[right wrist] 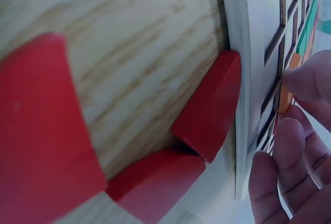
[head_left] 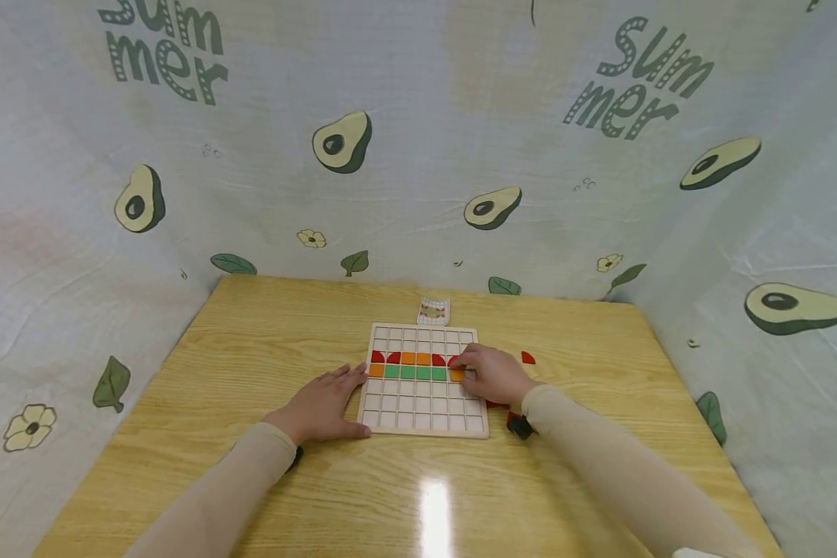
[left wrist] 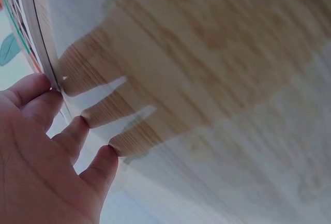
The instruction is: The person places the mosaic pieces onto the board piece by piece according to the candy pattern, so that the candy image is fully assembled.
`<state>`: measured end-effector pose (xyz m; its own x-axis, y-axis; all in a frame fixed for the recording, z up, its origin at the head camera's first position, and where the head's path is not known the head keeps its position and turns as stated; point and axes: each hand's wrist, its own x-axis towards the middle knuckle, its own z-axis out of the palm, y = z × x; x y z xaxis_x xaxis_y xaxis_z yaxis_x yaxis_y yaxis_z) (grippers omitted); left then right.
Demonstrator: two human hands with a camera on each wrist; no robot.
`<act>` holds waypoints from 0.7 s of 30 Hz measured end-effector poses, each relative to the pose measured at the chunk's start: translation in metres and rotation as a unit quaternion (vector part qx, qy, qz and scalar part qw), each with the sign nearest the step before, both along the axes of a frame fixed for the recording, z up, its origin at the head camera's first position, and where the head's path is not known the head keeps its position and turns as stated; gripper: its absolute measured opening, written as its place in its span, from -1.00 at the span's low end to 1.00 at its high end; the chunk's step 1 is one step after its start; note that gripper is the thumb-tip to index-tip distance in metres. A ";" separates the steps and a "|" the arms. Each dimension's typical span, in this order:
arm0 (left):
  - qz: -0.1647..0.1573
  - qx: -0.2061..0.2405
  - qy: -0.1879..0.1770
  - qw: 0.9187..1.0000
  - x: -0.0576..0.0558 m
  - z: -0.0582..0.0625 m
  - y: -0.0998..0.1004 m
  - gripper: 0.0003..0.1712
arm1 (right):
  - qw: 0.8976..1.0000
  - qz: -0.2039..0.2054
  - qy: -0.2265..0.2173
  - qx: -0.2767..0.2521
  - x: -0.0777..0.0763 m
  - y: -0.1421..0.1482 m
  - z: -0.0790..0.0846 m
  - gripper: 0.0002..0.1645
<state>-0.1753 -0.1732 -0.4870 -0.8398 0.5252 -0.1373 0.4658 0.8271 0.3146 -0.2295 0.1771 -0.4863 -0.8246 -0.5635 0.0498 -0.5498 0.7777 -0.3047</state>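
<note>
A pale wooden grid board [head_left: 418, 404] lies on the table with two rows of coloured tiles across it. The upper row has red rounded tiles [head_left: 439, 360] and orange squares [head_left: 416, 359]; below it run several green squares [head_left: 415, 373] with an orange square [head_left: 376, 370] at the left end. My left hand [head_left: 326, 404] rests at the board's left edge, fingers extended, fingertips on the tabletop in the left wrist view. Over the right side of the grid, my right hand [head_left: 494, 375] pinches an orange tile [right wrist: 286, 94] between thumb and finger, at the right end of the green row.
Loose red pieces [right wrist: 212, 105] lie right of the board, one touching its edge in the right wrist view. Another red piece [head_left: 528, 358] sits beyond the right hand. A small patterned card [head_left: 433, 311] stands behind the board. A printed cloth [head_left: 418, 155] surrounds the wooden table [head_left: 293, 325].
</note>
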 end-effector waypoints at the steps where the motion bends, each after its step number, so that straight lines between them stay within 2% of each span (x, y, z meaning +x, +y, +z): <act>1: 0.000 0.001 0.000 1.000 0.000 0.000 0.000 0.13 | 1.000 -0.001 0.003 0.001 0.000 -0.001 0.000 -0.65; 14: 0.004 -0.006 0.003 1.000 -0.001 -0.001 0.002 0.13 | 1.000 -0.011 -0.006 -0.005 0.001 -0.001 0.003 -0.65; 21: 0.003 -0.004 0.005 1.000 -0.002 -0.004 0.001 0.13 | 0.999 -0.025 -0.020 -0.013 0.007 0.018 0.010 -0.65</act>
